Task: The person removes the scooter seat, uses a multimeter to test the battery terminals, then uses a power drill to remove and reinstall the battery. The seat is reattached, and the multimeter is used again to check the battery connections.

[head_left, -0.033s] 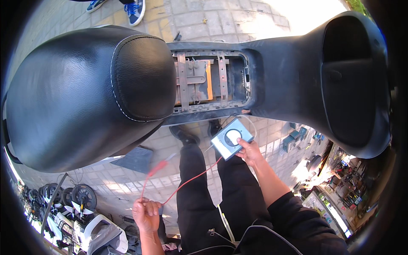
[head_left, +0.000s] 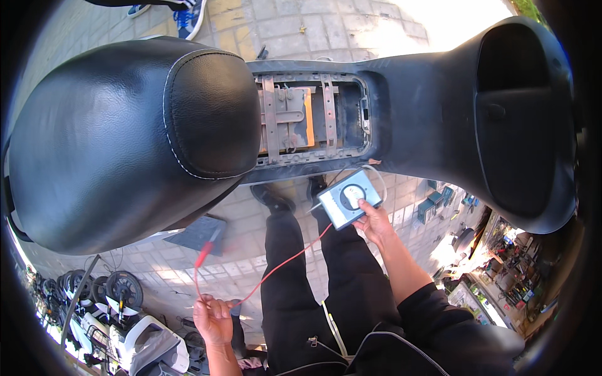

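In my right hand (head_left: 374,224) is a light-blue box-shaped meter (head_left: 337,212) with a round dial, its thumb lying on the front. My left hand (head_left: 213,318) pinches the red test lead (head_left: 285,263), which runs from the meter. Beyond those fingers the lead rises to a red-handled probe (head_left: 204,254), slightly smeared and touching nothing I can see. A pale wire (head_left: 382,183) loops from the meter's far side toward the scooter frame; where it ends is hidden. Ahead, the uncovered compartment (head_left: 365,141) of a black scooter shows metal straps (head_left: 330,116) and an orange-edged block (head_left: 309,119).
A black seat (head_left: 207,113) bulges at the left of the compartment, and a black body panel (head_left: 426,113) extends right. Below lies a dark flat panel (head_left: 210,235) on the paving. Parked two-wheelers (head_left: 125,294) stand lower left. Another person's blue shoe (head_left: 188,22) is at the top.
The meter and my right hand have shifted slightly right. The red probe has swung left and a little down, and my left hand has dipped slightly. The other person's shoe has moved left.
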`<state>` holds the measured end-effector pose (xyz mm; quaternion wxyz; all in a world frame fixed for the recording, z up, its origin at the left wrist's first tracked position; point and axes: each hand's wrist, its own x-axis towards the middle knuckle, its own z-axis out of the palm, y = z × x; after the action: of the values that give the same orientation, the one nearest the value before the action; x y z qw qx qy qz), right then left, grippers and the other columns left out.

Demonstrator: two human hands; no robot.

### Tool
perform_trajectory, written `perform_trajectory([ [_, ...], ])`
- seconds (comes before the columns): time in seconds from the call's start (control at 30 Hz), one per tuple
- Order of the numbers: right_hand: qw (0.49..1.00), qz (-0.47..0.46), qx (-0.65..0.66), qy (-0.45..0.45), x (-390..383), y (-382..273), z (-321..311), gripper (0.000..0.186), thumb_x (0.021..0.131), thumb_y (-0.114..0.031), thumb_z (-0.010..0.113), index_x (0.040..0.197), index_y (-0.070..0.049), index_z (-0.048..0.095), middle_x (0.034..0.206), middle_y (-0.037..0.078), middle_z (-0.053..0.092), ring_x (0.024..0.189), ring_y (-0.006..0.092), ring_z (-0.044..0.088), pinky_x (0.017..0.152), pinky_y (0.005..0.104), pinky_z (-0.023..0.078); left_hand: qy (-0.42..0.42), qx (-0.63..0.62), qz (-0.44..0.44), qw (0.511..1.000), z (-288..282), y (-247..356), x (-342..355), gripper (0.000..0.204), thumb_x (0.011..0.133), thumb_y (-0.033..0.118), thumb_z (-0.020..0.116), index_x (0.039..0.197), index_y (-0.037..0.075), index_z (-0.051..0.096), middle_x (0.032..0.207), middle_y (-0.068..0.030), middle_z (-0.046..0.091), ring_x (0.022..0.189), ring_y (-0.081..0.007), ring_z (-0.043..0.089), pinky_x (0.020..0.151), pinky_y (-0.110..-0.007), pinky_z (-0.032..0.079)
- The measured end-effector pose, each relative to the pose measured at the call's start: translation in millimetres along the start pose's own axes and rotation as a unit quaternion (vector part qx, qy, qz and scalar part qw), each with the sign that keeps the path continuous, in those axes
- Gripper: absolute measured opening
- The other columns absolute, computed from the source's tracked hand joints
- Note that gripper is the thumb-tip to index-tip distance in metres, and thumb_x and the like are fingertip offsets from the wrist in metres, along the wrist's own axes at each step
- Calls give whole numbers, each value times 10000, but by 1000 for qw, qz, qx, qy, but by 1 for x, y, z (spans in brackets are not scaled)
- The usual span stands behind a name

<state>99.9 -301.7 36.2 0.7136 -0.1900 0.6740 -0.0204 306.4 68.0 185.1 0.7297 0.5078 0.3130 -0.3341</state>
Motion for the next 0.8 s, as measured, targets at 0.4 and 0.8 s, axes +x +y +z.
perform_trajectory([
  [0.4, 983, -112, 130, -59, -44, -75, 18, 528, 879, -205, 707, 1336, -74, 475, 1254, 91, 598, 1151, 247, 591, 978, 526, 466, 294, -152, -120, 936, -115, -74, 37, 510, 1019, 511, 407, 1015, 27, 570, 604, 12, 297, 477, -100, 231, 466, -245, 230],
  [0.8, 932, -288, -217, -23, 57, -159, 105, 641, 761, -97, 790, 1307, 6, 471, 1145, 91, 597, 972, 167, 630, 793, 310, 545, 37, 511, -7, 859, 158, -162, 194, 350, 930, 246, 592, 1143, -31, 572, 797, -154, 681, 731, -269, 670, 685, -372, 508],
])
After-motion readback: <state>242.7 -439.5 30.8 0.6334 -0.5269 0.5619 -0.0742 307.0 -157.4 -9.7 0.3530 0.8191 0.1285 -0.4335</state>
